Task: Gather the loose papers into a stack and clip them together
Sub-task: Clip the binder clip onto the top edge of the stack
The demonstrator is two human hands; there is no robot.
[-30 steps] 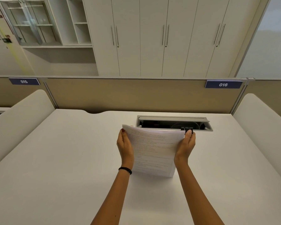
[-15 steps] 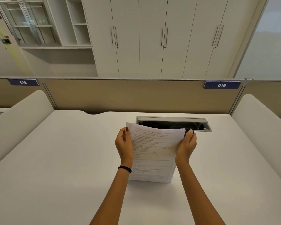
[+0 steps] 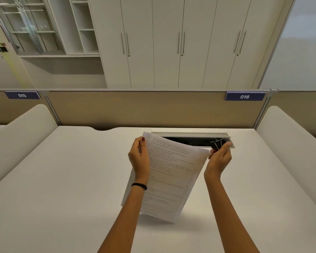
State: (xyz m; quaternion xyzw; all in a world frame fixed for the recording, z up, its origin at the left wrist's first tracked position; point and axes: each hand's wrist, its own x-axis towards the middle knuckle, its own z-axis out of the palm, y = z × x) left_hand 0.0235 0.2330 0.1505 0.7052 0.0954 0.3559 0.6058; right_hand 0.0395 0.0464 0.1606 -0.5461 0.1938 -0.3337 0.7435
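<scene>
A stack of printed white papers (image 3: 169, 178) is held up above the white desk (image 3: 62, 179), tilted with its top right corner lower than its top left. My left hand (image 3: 140, 157) grips the stack's upper left edge. My right hand (image 3: 219, 158) sits at the top right corner, pinching a black binder clip (image 3: 216, 144) between thumb and fingers. The clip is just beside the paper corner; whether it bites the sheets is unclear. The bottom edge of the stack hangs free above the desk.
An open cable tray slot (image 3: 190, 138) is recessed in the desk behind the papers. A beige divider panel (image 3: 144, 108) with labels 015 and 016 bounds the back. Padded side partitions (image 3: 290, 143) flank the desk on left and right.
The stack has been lifted off the desk and tilted clockwise. My right hand has slid outward to the top right corner, with the clip now more visible.
</scene>
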